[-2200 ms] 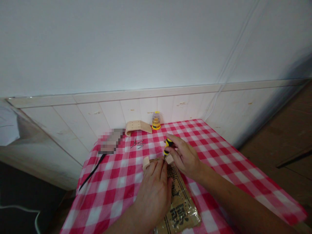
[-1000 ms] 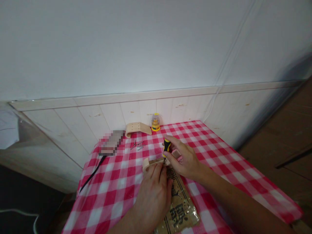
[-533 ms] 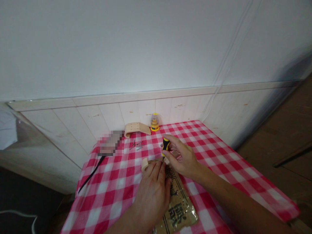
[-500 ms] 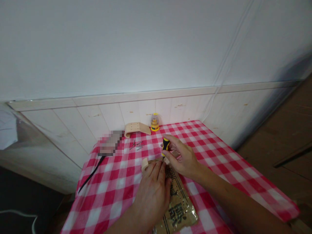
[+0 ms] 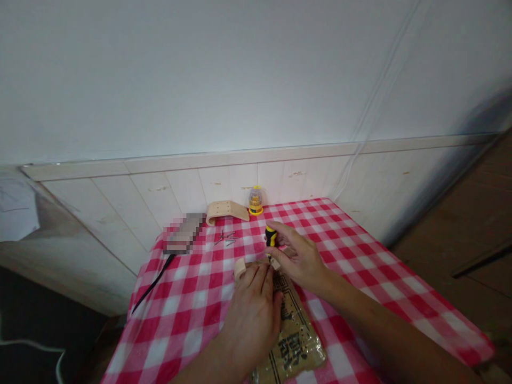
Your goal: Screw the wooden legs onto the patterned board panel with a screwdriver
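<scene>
My right hand (image 5: 298, 255) grips a black-and-yellow screwdriver (image 5: 271, 236) between thumb and fingers, its shaft pointing down. The screwdriver's tip is close to my left fingertips; what it touches is too small to make out. My left hand (image 5: 254, 304) lies flat, fingers stretched forward, over the far end of a brown package with dark printing and a shiny clear wrap (image 5: 298, 346). At that end a pale curved wooden piece (image 5: 240, 266) shows beside my left fingers, and more pale wood (image 5: 276, 263) shows below the screwdriver. My left hand covers much of the wood.
On the red-and-white checked cloth (image 5: 180, 314), several screws (image 5: 227, 238) lie beyond my hands. A bent wooden piece with holes (image 5: 227, 209) and a yellow-capped clear bit container (image 5: 256, 200) stand near the panelled wall (image 5: 184, 186). A blurred-out flat object (image 5: 184, 233) with a black strap lies left.
The view has shifted slightly, so the scene sits a little farther right. Both hands keep nearly the same places, with the screwdriver still in my right hand.
</scene>
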Available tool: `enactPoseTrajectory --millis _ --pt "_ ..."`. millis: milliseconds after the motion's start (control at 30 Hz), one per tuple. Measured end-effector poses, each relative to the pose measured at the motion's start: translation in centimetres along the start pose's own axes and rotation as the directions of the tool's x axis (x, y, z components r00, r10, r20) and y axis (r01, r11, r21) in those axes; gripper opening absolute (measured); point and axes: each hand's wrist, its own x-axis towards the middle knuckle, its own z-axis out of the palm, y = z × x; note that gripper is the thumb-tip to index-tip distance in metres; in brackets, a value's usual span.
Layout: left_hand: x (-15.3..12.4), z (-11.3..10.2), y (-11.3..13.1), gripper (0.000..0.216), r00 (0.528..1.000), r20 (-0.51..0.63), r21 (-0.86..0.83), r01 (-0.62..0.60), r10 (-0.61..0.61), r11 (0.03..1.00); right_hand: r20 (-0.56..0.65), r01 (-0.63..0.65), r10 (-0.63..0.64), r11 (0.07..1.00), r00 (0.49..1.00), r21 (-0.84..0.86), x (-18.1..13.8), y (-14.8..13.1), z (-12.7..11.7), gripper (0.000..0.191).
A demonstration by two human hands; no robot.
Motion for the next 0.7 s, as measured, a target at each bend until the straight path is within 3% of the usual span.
enactPoseTrajectory --millis 167,567,700 --pt "-0.02 -0.09 -0.02 0.037 1.000 -0.003 -0.009 0.009 -0.009 1.000 -0.001 -0.070 0.070 0.998 0.998 0.005 -0.04 0.01 0.02 0.052" --pt "-0.09 0.20 0.04 0.039 0.999 -0.012 -0.014 0.030 -0.030 0.999 -0.014 0.026 -0.026 0.999 1.000 -0.027 0.18 0.00 0.10 0.050" --pt "-0.09 0.29 -0.08 0.041 0.999 0.008 -0.004 0.037 -0.037 0.999 -0.015 0.003 -0.003 1.000 1.000 -0.006 0.10 0.02 0.06 0.050"
